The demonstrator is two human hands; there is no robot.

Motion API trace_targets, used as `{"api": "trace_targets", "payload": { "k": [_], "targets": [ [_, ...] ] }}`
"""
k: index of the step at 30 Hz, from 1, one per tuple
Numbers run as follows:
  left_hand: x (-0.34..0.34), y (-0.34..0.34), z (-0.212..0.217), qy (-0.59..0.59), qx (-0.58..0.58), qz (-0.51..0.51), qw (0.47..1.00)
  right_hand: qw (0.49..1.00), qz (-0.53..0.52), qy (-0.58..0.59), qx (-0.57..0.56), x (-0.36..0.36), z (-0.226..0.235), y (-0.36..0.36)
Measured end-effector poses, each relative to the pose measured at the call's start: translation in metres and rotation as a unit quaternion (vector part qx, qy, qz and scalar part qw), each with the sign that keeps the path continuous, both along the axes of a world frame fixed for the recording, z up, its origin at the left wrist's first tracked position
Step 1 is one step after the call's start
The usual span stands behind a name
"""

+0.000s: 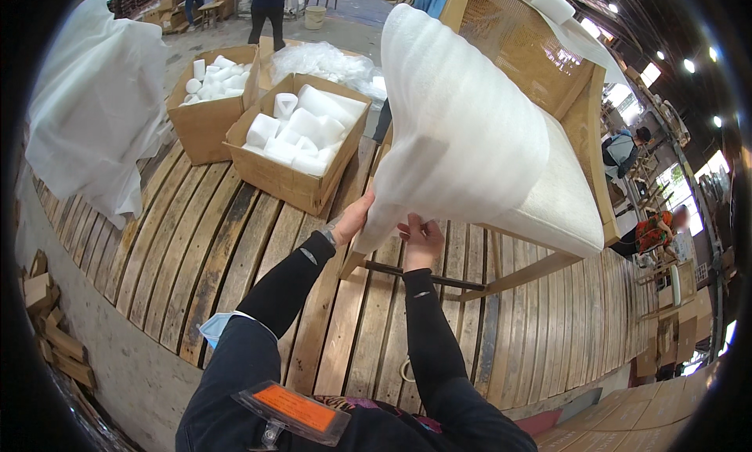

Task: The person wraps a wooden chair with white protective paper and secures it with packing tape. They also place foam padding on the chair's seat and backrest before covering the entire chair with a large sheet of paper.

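A: Big workshop w/ hanging lights, other people at benches far right and at the back. We're on a wooden slat platform (235, 248), long planks running away from the camera.

B: Biggest thing on it?

A: Wooden chair (548, 162), pale upholstered seat, cane back, lying tipped over on the slats. White foam sheet (462, 131) is draped over the near end of it, covering most of the frame there.

B: Hands?

A: Left hand (352, 217) is pinching the sheet's lower left edge, fingers closed on it. Right hand (421, 236) is curled round the lower edge just beside it, near a chair leg. Both gripping foam, not wood, as far as I can see.

B: How'd the foam handle?

A: Prob v. light, soft, floppy, tears easy, a bit slick. Best held at the edge or corner w/ both hands, as now. Chair itself looks stiff and heavier; take it by the frame.

B: Rest?

A: Two cardboard boxes (290, 162) of white foam blocks (301, 131) beyond the hands, a bag of clear plastic (321, 64) behind them, another loose white sheet (94, 107) far left, wood scraps (55, 327) lower left off the platform.
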State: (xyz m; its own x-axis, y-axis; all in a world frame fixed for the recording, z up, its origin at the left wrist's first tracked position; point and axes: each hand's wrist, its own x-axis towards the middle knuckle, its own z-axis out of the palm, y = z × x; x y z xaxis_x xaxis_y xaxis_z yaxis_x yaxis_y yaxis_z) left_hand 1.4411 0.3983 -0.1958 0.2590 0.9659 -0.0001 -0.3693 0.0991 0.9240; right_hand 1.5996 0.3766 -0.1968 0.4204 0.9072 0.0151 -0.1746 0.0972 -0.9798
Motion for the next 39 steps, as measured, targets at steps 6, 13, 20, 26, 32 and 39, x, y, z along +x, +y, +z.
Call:
{"api": "trace_targets", "payload": {
  "k": [6,13,20,26,32,39],
  "targets": [
    [0.000,0.009,-0.015,0.053,0.052,0.046,0.996,0.997,0.025,-0.002,0.071,-0.017,-0.029,0.032],
    [0.027,-0.008,-0.010,-0.061,0.061,0.261,0.961,0.989,0.093,-0.028,0.108,-0.019,-0.049,0.046],
    [0.023,-0.032,0.005,0.364,0.164,0.406,0.822,0.969,0.208,0.123,0.060,-0.010,-0.036,0.027],
    [0.033,-0.023,0.006,0.125,0.069,0.416,0.898,0.960,0.202,0.190,0.036,-0.018,-0.027,0.015],
    [-0.015,-0.025,-0.007,-0.050,-0.040,0.007,0.998,0.951,0.253,0.177,0.018,-0.013,-0.025,0.016],
    [0.010,-0.064,-0.006,0.270,0.202,0.103,0.936,0.961,0.209,0.112,0.144,0.007,0.026,-0.015]
  ]
}}
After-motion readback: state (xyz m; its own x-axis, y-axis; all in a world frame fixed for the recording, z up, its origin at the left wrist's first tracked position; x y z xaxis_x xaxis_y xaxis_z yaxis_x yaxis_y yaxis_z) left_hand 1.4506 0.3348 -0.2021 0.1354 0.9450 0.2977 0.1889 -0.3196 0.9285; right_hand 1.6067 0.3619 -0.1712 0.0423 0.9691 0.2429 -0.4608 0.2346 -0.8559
